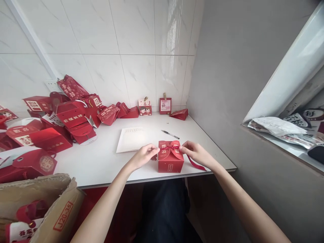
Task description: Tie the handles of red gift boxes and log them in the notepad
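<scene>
A red gift box (171, 166) with gold characters stands upright near the front edge of the white table. Across its top runs a red ribbon (196, 164), crossed or knotted at the middle, with a tail trailing on the table to the right. At the box's left side, my left hand (145, 154) pinches one end of the ribbon. My right hand (192, 152) pinches the other end at the right side. Behind the box lies a black pen (170, 134). To the left is an open notebook (130, 140) with a few written lines at its top.
Many red gift boxes (58, 140) are heaped on the table's left. Several small boxes (145, 107) stand along the tiled wall. A cardboard carton (59, 206) sits at the lower left. On the right, a grey wall and a ledge (283, 145) with plastic packets border the table.
</scene>
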Available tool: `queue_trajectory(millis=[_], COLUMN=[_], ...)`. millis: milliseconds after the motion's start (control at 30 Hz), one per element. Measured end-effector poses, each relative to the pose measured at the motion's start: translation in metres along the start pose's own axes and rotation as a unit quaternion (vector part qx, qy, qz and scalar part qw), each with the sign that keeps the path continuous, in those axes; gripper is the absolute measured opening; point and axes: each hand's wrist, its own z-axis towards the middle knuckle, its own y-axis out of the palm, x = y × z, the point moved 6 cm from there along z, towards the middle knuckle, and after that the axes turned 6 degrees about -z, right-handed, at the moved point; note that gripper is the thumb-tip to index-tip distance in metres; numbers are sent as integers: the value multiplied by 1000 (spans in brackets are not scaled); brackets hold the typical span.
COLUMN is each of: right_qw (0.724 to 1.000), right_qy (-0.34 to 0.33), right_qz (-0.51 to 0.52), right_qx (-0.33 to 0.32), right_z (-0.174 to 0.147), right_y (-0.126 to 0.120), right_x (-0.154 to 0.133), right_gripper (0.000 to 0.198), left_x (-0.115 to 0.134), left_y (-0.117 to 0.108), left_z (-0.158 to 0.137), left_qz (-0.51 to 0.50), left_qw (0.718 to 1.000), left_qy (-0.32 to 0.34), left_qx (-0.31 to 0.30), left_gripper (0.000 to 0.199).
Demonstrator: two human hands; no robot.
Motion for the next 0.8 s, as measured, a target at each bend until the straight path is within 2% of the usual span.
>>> queue_trajectory(millis=[133, 300, 433, 600, 700, 800], right_qw=[999, 998, 998, 987, 974, 967], right_qy=[-20, -20, -2, 14, 14, 23], right_qz=[37, 37, 37, 133, 186, 195], right_qx=[-24, -41, -52, -86, -127, -161], right_z=[-1, 1, 5, 7, 7, 9], right_y=[3, 2, 3, 5, 7, 8], right_x=[2, 6, 11, 19, 23, 29], right_gripper=[34, 39, 47, 51, 47, 42], left_x=[-6, -13, -14, -24, -31, -39], left_y=[1, -2, -1, 0, 4, 7], left_z=[-2, -1, 3, 4, 2, 2], left_qz=[-15, -88, -134, -176, -213, -220], left_qw=[999, 991, 985, 977, 965, 961], left_qy=[-31, -88, -86, -114, -135, -141], left_qx=[-41, -51, -60, -48, -68, -92], left_gripper=[30, 34, 31, 33, 34, 31])
